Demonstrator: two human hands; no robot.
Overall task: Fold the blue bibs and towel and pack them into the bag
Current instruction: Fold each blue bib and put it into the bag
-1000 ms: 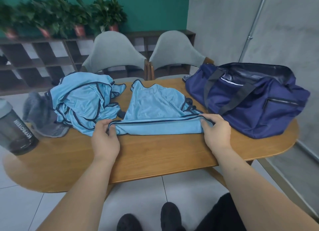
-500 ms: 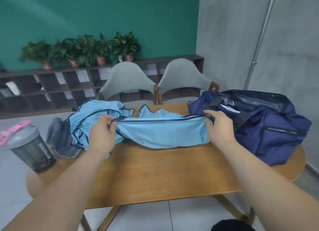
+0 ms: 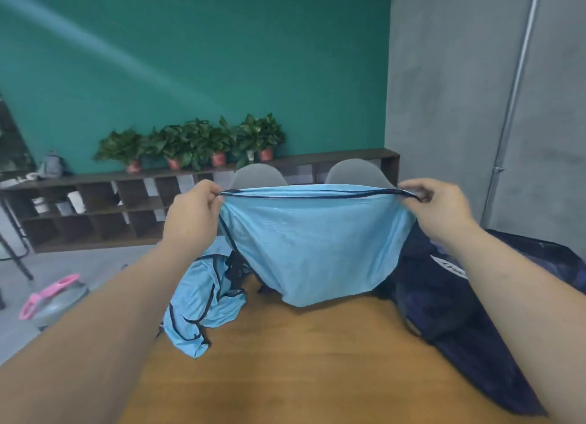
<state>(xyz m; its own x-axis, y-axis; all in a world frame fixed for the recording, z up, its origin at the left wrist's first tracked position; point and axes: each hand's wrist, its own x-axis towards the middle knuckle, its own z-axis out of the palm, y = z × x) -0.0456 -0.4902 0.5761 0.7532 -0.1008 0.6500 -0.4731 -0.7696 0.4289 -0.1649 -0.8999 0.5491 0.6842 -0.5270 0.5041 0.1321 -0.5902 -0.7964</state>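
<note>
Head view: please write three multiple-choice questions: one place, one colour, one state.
1. Where is the navy bag? A on the table, at the person's right; B on the floor; C on a chair.
2. What colour is the lid loop of the bottle? A green; B pink; C yellow.
3. How is the raised bib? A flat on the table; B inside the bag; C hanging from both hands.
1 A, it rests on the table at the right; 2 B, the loop is pink; 3 C, the left hand and right hand pinch its top hem.
</note>
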